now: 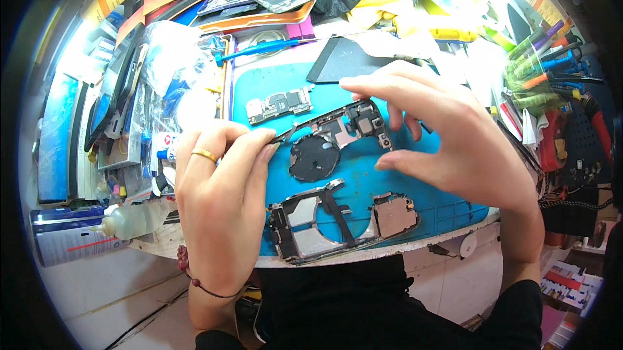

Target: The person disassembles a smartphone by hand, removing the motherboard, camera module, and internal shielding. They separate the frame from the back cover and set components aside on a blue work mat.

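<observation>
My left hand (224, 187), with a gold ring, pinches the left end of a thin dark phone part with a round black coil (316, 155). The fingers of my right hand (441, 136) grip the same part at its right end, by the camera bracket (366, 123). The part hangs just above the blue work mat (448, 200). On the mat below it lies a phone mid-frame (337, 220) with metal shields. A small green circuit board (279, 104) rests at the mat's upper left.
Stacked phones, screens and plastic bags (130, 90) crowd the left. A clear squeeze bottle (133, 220) lies at the left front. Pens and tools (545, 64) stand at the right. A dark triangular sheet (344, 61) and orange frames (246, 19) lie behind the mat.
</observation>
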A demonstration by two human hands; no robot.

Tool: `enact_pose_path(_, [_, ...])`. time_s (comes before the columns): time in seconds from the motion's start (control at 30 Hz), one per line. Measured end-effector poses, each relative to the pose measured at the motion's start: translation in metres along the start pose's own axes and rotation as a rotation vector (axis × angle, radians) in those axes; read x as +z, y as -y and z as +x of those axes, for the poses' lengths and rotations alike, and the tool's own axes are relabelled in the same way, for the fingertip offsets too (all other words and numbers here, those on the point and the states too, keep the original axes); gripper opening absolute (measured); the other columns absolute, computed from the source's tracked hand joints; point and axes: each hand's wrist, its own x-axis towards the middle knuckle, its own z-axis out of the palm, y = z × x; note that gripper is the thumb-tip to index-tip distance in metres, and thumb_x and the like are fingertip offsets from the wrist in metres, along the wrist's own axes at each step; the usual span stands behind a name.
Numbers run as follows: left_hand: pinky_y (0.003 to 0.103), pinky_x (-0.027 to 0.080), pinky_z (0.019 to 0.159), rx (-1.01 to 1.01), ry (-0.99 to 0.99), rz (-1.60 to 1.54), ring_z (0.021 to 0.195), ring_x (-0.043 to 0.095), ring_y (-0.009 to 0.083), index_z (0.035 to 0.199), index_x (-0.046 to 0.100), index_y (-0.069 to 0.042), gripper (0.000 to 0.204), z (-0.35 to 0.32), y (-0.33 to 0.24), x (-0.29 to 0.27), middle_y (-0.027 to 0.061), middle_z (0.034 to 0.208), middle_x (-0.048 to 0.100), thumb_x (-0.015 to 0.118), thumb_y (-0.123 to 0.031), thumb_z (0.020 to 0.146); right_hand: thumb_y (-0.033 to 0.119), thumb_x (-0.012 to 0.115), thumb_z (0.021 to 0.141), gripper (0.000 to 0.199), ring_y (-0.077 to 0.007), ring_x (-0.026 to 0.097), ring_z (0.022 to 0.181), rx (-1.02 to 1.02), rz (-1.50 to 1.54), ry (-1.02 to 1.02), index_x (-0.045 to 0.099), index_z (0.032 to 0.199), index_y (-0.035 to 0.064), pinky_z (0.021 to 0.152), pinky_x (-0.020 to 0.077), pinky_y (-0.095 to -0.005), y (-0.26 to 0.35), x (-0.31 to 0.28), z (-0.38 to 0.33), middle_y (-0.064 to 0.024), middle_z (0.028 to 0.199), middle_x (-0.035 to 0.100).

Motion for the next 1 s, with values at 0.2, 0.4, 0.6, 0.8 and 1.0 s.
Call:
enact_pose_path(0.2, [0.044,0.049,0.089,0.001,0.008,0.015,0.101,0.061,0.0304,0.107,0.079,0.002,0.015,-0.003,0.0,-0.001,0.0101,0.102,0.066,0.084,0.001,0.093,-0.008,0.087,0.077,0.084,-0.0217,0.066,0.099,-0.027,-0.017,0.06,0.067,0.156,0.0101,0.079,0.0567,-0.0349,-0.002,-0.004,-0.001,-0.0099,0.133,0.069])
enact_pose_path(0.4, [0.044,0.046,0.089,0.02,-0.008,0.008,0.101,0.061,0.0299,0.107,0.08,0.001,0.016,-0.004,0.002,-0.001,0.0091,0.102,0.066,0.084,0.001,0.092,-0.01,0.086,0.077,0.083,-0.0225,0.067,0.102,-0.015,-0.026,0.084,0.067,0.155,0.0081,0.08,0.0569,-0.0349,-0.005,-0.01,0.0,-0.0101,0.133,0.067])
enact_pose_path(0.6, [0.043,0.046,0.089,0.023,0.006,0.012,0.101,0.062,0.0298,0.107,0.081,0.0,0.017,-0.006,0.003,-0.002,0.009,0.102,0.066,0.086,0.001,0.091,-0.011,0.086,0.075,0.082,-0.0226,0.067,0.101,-0.029,-0.017,0.088,0.068,0.153,0.0084,0.079,0.057,-0.0353,-0.005,-0.009,-0.001,-0.0104,0.132,0.067])
enact_pose_path(0.8, [0.043,0.05,0.092,-0.051,-0.078,-0.019,0.102,0.064,0.0299,0.107,0.083,-0.003,0.02,-0.007,-0.001,-0.004,0.0078,0.105,0.069,0.086,0.005,0.089,-0.008,0.082,0.083,0.061,-0.0212,0.069,0.096,-0.043,-0.057,-0.005,0.074,0.143,0.0054,0.078,0.057,-0.0354,-0.006,-0.016,-0.004,-0.0108,0.116,0.071])
enact_pose_path(1.0, [0.041,0.048,0.085,0.076,-0.101,-0.169,0.093,0.066,0.0269,0.101,0.083,-0.004,0.018,-0.009,0.003,-0.018,0.0096,0.105,0.074,0.088,-0.018,0.093,-0.004,0.072,0.1,0.024,-0.0194,0.073,0.085,0.029,-0.197,-0.126,0.082,0.122,0.0017,0.076,0.0572,-0.0333,-0.007,-0.022,-0.005,-0.0104,0.092,0.075])
